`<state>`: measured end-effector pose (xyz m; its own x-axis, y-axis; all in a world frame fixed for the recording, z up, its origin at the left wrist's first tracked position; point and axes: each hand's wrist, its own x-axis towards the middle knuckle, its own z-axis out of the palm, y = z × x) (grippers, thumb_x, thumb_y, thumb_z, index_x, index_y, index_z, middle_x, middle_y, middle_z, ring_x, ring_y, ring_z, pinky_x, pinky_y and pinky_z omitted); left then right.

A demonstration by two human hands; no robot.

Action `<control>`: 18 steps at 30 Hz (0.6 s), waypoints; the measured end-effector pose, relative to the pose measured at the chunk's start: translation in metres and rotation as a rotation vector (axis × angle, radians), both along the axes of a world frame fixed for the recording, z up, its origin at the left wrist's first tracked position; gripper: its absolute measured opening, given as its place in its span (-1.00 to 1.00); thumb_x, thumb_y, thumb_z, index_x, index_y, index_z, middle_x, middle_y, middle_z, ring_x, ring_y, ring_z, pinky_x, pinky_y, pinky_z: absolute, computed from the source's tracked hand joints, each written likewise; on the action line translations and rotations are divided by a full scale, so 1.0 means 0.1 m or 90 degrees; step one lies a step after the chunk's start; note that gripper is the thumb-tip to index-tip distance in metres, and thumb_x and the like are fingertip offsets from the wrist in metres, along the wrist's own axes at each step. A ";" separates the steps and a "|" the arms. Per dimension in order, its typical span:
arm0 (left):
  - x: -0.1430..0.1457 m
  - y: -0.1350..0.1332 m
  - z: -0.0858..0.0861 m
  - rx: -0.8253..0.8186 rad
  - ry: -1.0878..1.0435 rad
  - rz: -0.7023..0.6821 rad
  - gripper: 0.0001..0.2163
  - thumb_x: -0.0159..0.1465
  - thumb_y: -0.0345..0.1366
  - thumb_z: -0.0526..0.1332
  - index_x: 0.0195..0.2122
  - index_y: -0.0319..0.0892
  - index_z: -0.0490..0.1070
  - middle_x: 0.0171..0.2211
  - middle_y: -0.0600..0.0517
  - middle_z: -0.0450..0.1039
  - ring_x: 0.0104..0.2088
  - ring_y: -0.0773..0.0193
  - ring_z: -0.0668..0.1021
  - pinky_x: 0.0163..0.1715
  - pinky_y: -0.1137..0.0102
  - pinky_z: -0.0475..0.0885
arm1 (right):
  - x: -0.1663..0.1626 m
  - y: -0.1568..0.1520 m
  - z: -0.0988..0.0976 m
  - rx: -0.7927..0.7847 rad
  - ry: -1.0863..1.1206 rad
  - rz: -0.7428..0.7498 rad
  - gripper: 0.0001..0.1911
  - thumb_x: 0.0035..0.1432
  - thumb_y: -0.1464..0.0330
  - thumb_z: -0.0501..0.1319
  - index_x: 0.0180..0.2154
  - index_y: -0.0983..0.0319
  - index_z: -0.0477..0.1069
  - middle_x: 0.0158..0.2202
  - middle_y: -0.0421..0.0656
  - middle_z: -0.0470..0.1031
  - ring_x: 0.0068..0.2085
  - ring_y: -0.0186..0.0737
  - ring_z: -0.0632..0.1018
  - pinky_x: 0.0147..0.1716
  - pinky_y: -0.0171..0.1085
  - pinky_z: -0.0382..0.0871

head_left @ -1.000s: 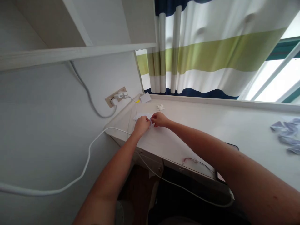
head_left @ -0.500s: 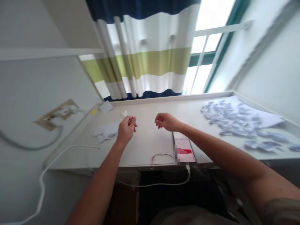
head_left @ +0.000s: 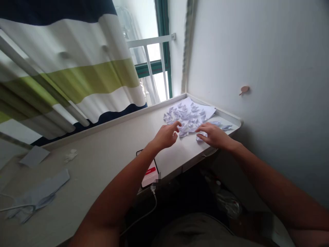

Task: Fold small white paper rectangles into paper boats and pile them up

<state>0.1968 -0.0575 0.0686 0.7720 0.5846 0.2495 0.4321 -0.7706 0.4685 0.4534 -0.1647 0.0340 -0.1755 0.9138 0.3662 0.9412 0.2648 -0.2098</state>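
Note:
Many small folded white paper pieces point(head_left: 186, 115) lie in a loose pile at the right end of the desk. At the pile's near left edge hovers my left hand point(head_left: 167, 136), its thumb and curved fingers apart with nothing between them. My right hand point(head_left: 215, 134) reaches over the near right side of the pile, thumb and fingers apart. A single folded paper piece point(head_left: 201, 137) lies right under its fingertips; whether they touch it I cannot tell.
A phone point(head_left: 151, 171) on a white charging cable point(head_left: 154, 206) lies partly behind my left forearm. Paper sheets point(head_left: 51, 187) and a crumpled white scrap point(head_left: 70, 155) are on the left of the desk point(head_left: 115, 137). A wall bounds the right side.
The view has turned to the right. Both hands have moved from the middle of the desk to the pile of folded paper, and their fingers have spread.

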 end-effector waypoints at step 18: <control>-2.58 0.03 0.07 0.040 -0.027 0.593 -0.86 0.40 -0.31 0.22 -0.18 -0.12 0.60 -0.05 -0.15 0.70 -0.02 -0.04 0.66 0.11 0.16 0.50 | -3.00 1.43 0.35 -0.122 0.031 0.429 -0.83 0.34 0.46 0.30 -0.16 0.18 0.68 -0.13 -0.01 0.75 -0.15 0.07 0.70 -0.13 -0.11 0.48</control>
<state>-0.0614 -0.0547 0.0752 -0.0108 0.9476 0.3193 0.8722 -0.1472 0.4664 0.1533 -0.0220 0.0694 -0.7138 0.6611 0.2312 0.5731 0.7411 -0.3498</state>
